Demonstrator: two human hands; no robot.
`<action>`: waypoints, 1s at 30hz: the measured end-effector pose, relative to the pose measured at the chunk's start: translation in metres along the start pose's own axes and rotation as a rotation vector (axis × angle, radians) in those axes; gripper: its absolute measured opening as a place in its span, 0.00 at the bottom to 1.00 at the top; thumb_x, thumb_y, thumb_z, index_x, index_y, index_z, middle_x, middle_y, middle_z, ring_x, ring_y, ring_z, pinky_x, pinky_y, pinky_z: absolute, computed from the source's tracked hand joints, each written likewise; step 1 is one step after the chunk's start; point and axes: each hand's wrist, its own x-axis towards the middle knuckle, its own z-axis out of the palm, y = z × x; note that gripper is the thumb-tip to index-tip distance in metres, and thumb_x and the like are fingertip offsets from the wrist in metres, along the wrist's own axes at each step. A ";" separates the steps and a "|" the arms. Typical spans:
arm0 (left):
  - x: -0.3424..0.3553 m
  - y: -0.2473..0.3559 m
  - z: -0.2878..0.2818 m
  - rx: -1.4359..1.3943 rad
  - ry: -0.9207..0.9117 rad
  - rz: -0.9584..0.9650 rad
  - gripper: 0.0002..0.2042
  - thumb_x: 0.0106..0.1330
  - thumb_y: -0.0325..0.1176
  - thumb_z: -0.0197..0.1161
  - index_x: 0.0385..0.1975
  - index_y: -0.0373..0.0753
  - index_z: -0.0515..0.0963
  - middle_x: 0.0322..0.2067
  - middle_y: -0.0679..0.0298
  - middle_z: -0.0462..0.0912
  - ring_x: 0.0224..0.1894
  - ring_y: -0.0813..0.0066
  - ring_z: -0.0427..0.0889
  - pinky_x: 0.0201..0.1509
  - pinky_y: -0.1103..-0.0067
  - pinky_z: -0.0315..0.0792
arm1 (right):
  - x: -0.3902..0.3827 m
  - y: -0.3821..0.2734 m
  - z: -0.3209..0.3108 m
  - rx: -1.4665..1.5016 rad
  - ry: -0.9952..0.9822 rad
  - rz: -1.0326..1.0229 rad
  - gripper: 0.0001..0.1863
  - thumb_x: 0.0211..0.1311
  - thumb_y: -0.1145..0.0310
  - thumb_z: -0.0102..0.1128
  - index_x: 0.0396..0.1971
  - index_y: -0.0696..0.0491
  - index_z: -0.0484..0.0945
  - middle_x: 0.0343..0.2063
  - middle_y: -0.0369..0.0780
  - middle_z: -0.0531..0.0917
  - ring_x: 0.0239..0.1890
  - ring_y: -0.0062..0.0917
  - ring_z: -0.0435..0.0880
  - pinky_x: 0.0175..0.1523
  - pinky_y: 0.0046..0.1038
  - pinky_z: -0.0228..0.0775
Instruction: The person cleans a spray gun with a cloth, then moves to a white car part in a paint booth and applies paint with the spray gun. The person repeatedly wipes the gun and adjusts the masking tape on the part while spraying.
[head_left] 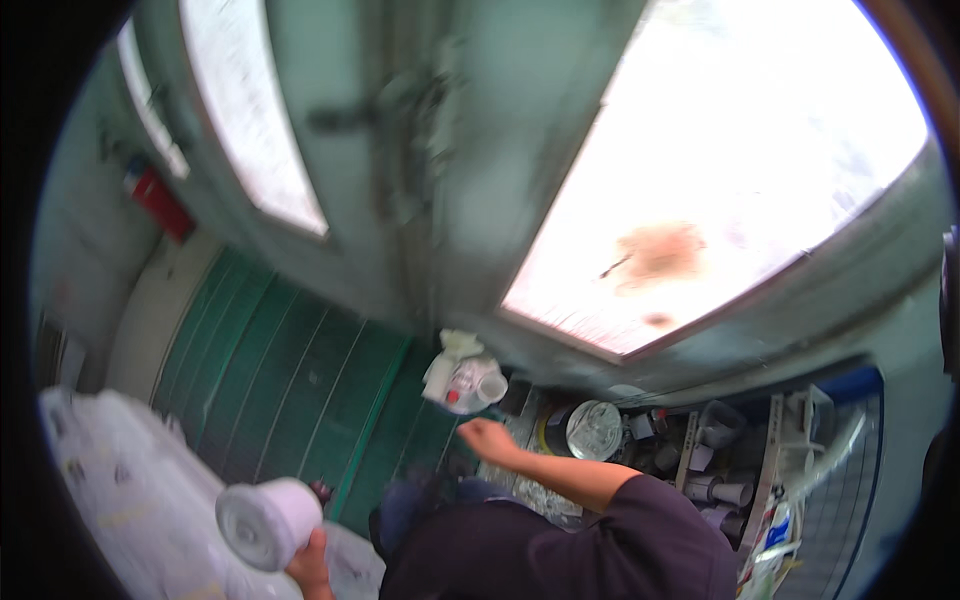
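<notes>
My left hand grips a white plastic cup with a round grey end. The cup is tipped on its side, over a pale sheet-covered surface at lower left. My right arm reaches across in front of me. Its hand has curled fingers, and whatever may be inside them is hidden. Just beyond it stands a bin heaped with discarded white cups, crumpled paper and a small red piece. My right hand looks near the bin but apart from it.
A bucket with a smeared silvery top stands right of the bin. Shelves with cups, tubs and bottles fill the lower right. Ahead are grey-green doors with bright windows. Green slatted flooring and a red fire extinguisher lie leftward.
</notes>
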 end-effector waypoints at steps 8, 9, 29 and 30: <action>0.087 0.076 0.016 -0.067 0.100 -0.127 0.31 0.51 0.22 0.75 0.56 0.23 0.70 0.56 0.44 0.75 0.56 0.55 0.77 0.62 0.64 0.71 | 0.027 -0.235 0.011 0.248 -0.396 -0.689 0.39 0.60 0.54 0.64 0.66 0.59 0.60 0.58 0.51 0.73 0.61 0.40 0.73 0.64 0.38 0.65; 0.100 0.073 0.010 -0.039 0.073 -0.068 0.30 0.51 0.22 0.75 0.55 0.23 0.71 0.54 0.45 0.77 0.53 0.56 0.78 0.60 0.64 0.72 | 0.026 -0.264 0.020 0.278 -0.448 -0.781 0.43 0.58 0.55 0.65 0.68 0.59 0.56 0.61 0.51 0.70 0.64 0.42 0.69 0.67 0.39 0.62; 0.407 -0.026 -0.090 0.225 -0.135 0.164 0.17 0.54 0.24 0.72 0.43 0.27 0.78 0.39 0.54 0.83 0.36 0.64 0.83 0.41 0.71 0.78 | 0.157 -0.541 0.193 0.596 -0.134 -1.007 0.63 0.44 0.49 0.76 0.71 0.60 0.42 0.62 0.53 0.66 0.65 0.41 0.65 0.68 0.36 0.56; 0.422 -0.027 -0.086 0.218 -0.128 0.192 0.18 0.54 0.25 0.72 0.45 0.28 0.78 0.40 0.54 0.83 0.38 0.64 0.83 0.43 0.70 0.78 | 0.167 -0.552 0.200 0.600 -0.013 -1.043 0.58 0.45 0.51 0.75 0.70 0.59 0.48 0.58 0.54 0.70 0.62 0.42 0.70 0.64 0.37 0.61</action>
